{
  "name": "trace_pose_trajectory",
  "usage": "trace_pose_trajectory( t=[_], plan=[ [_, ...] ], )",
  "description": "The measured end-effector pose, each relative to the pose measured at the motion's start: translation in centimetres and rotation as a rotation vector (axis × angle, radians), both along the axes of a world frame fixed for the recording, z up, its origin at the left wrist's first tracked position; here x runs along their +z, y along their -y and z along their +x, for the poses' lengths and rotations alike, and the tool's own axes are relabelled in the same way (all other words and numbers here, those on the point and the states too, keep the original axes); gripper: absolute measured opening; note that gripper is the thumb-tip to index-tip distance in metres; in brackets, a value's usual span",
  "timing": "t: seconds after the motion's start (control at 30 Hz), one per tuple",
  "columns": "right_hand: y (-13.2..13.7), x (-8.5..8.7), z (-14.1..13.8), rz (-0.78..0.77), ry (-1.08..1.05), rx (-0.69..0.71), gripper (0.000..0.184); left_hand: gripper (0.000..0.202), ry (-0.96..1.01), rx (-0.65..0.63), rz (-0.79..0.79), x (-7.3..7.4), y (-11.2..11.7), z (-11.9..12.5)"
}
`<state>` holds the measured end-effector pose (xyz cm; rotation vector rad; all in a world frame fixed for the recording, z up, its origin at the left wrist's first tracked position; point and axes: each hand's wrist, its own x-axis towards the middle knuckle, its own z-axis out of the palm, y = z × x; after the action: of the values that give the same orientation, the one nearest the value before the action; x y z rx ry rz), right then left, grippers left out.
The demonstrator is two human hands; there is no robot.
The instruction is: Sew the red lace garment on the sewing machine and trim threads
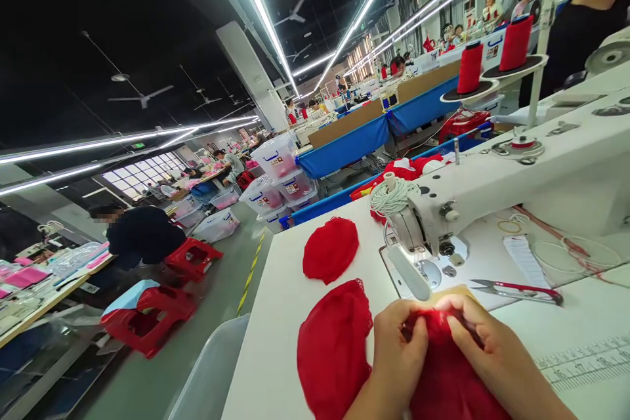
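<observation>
Both hands pinch the upper edge of a piece of red fabric just in front of the sewing machine's needle area. My left hand is closed on its left part, thumb pressed toward the fingers. On the right part, my right hand is closed the same way. Beyond the fingertips lies a small tan patch. The white sewing machine stands above, its lamp lighting the plate. Two more red fabric pieces, a round one and a larger lace-edged one, lie left of my hands.
Thread snips with red handles lie right of the needle. A printed ruler scale runs along the table's right. Red thread cones stand behind the machine. Stacked clear bins and red stools stand left, near a seated person.
</observation>
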<state>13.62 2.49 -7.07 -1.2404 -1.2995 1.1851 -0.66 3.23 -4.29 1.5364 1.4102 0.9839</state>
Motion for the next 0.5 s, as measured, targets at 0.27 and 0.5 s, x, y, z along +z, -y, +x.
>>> trace_pose_trajectory(
  t=[0.27, 0.5],
  plan=[
    [-2.0, 0.4, 1.2, 0.014, 0.118, 0.027, 0.032, 0.029, 0.293, -0.164, -0.373, 0.6, -0.5, -0.4],
    [-2.5, 0.5, 1.1, -0.052, 0.09, 0.083, 0.043, 0.033, 0.469, -0.21, -0.498, 1.3, -0.4, 0.0]
  ],
)
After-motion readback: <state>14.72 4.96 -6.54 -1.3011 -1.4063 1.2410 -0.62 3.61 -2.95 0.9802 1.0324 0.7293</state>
